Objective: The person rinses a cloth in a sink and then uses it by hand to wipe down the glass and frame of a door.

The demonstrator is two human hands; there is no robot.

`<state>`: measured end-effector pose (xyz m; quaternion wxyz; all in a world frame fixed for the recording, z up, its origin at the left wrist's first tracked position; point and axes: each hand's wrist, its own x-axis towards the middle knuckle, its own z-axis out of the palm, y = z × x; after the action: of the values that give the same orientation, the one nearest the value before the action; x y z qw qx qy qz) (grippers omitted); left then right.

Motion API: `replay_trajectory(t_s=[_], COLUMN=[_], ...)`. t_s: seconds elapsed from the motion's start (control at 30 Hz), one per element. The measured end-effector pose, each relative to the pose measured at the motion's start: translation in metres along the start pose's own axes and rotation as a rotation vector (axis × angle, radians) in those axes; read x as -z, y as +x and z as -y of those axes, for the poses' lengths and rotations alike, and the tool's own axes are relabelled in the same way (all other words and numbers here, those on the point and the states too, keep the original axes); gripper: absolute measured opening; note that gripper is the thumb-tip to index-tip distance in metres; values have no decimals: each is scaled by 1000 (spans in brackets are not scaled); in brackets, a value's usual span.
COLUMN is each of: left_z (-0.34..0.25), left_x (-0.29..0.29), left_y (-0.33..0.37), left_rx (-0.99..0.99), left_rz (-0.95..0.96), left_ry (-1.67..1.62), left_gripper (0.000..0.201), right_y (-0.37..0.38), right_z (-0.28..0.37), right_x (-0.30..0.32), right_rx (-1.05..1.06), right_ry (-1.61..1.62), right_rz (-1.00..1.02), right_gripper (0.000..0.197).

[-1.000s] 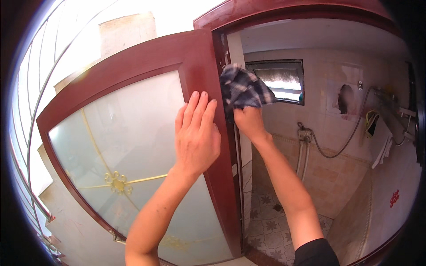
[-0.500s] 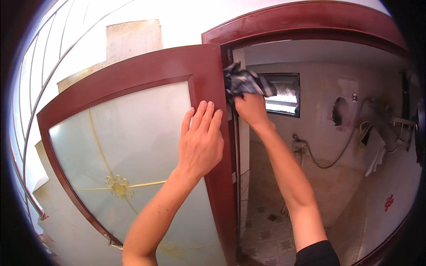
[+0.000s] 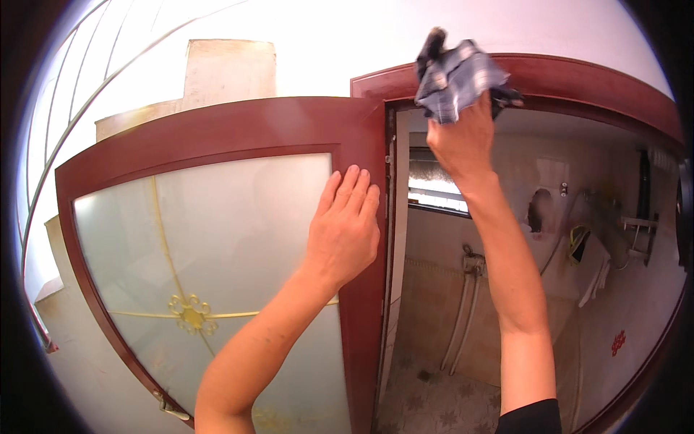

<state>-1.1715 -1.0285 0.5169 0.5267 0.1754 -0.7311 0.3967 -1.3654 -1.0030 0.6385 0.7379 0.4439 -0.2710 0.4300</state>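
A dark red door with a frosted glass panel stands swung out to the left. My left hand lies flat on its hinge-side upright, fingers stretched and partly over the glass edge. Raised high, my right hand grips a crumpled dark plaid cloth. The cloth is in front of the red door frame's top beam near its left corner; whether it touches the wood I cannot tell. Its edges are slightly blurred.
Through the doorway is a tiled washroom with a small window, a wall tap with pipes, and a rack with hanging cloths. Stair steps and a metal railing are at the left. A latch sticks out low on the door's outer edge.
My right hand has carried the cloth from the hinge-side gap up and right to the top beam. My left hand stays on the door upright. The view has shifted upward.
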Motion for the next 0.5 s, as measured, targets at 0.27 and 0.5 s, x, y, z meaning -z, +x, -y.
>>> replay_trajectory(t_s=[0.27,0.5], left_z=[1,4], left_x=[-2,-1], left_y=[-5,-7], left_rx=[-12,-28], left_rz=[14,19], left_ry=[48,89], left_gripper=[39,40], right_y=[63,72], right_z=[35,35], right_x=[-51,-64], right_rx=[-222,-20], right_ry=[547,301], right_rz=[697,510], right_gripper=[35,33])
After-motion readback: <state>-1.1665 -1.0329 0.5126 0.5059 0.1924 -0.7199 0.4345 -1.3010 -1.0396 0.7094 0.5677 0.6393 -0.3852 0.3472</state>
